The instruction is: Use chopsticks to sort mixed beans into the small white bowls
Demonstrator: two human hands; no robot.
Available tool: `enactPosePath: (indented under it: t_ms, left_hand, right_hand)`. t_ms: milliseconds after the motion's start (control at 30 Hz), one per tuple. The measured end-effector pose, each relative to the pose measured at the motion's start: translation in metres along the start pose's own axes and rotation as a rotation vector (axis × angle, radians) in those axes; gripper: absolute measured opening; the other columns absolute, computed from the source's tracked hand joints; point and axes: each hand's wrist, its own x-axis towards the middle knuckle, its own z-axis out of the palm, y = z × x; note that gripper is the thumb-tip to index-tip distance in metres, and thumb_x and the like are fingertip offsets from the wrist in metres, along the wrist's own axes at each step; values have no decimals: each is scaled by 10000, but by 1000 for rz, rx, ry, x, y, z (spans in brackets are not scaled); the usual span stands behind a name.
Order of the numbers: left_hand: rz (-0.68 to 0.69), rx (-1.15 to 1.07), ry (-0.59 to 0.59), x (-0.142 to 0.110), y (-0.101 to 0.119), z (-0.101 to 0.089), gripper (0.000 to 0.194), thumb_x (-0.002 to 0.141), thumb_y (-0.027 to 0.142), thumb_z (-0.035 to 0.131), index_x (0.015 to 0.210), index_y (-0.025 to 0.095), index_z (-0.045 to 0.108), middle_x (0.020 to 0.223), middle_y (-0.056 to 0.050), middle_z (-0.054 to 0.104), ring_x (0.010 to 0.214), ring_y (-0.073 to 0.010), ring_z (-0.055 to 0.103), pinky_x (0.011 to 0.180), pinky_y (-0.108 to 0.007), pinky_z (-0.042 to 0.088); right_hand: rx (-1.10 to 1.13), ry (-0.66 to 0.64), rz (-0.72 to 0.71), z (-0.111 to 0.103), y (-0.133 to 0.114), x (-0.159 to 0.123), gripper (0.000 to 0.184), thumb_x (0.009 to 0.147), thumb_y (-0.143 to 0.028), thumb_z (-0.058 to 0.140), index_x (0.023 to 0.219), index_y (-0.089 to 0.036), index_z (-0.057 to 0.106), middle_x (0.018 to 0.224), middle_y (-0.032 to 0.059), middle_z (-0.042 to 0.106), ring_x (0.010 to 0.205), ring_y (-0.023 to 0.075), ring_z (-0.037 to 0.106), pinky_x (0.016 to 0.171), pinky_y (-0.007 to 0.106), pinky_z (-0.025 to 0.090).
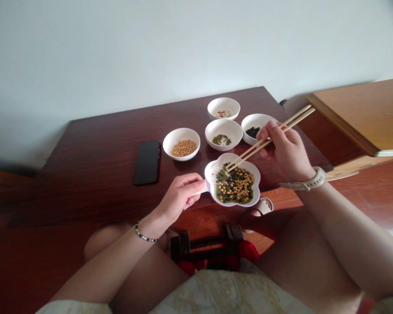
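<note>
Fingers of our left hand close around the short handle of a flower-shaped dish, likely to steady it while keeping clear of the mixed beans inside. We cannot tell whether the dish rests on the tabletop or hangs just over its near edge. Our right hand pinches a pair of chopsticks well up their length, so the tips reach down into the dish from the side opposite its handle; whether they grip a bean is unclear. Beyond our left hand lie a black phone and a bowl of yellow beans. Past the dish sits a bowl of green beans, with a bowl of reddish pieces behind it. A bowl of black beans is just beyond our right fingers. This cluster seems to suit short reaches.
</note>
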Motion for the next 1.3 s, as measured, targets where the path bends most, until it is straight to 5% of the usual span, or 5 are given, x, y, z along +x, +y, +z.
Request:
enactPosePath:
  t_ms: [300, 467, 700, 933, 1300]
  left_hand:
    - [22, -28, -14, -10, -4, -8, 368, 1144, 438, 927, 923, 206, 746, 659, 93, 452, 616, -103, 290, 586, -263, 161]
    - [44, -29, 33, -11, -5, -16, 372, 1121, 460, 945, 934, 198, 758, 663, 90, 466, 619, -102, 306, 581, -249, 177]
    - [64, -39, 38, -13, -7, -22, 358, 1133, 472, 957, 912, 248, 787, 665, 67, 442, 619, -138, 280, 585, -296, 156]
    - [50, -20, 31, -14, -5, -20, 364, 1129, 456, 932, 938, 205, 748, 677, 87, 459, 619, -106, 297, 586, -257, 181]
    - [42, 6, 42, -8, -2, -13, 376, 1093, 474, 942, 917, 206, 746, 684, 80, 476, 616, -103, 318, 589, -251, 189]
  right_hand:
    - [193, 97, -151, 44, 4, 44, 625, 1136, -782, 933, 898, -303, 609, 824, -8, 559, 601, 152, 487, 477, 315, 330]
    - [109, 85, -162, 70, 21, 69, 639, 1195, -886, 770, 960, -318, 598, 856, -2, 565, 636, 171, 570, 514, 323, 409]
    - [185, 117, -124, 96, 20, 68, 491, 1232, -710, 766, 976, -310, 641, 919, 17, 649, 666, 152, 615, 510, 283, 448]
    - [189, 63, -116, 74, 17, 56, 609, 1108, -832, 928, 930, -305, 681, 829, 7, 590, 624, 168, 568, 472, 292, 398]
    - [65, -182, 110, 25, -6, 3, 682, 982, -901, 1055, 895, -289, 768, 694, -7, 607, 559, 158, 519, 472, 312, 375]
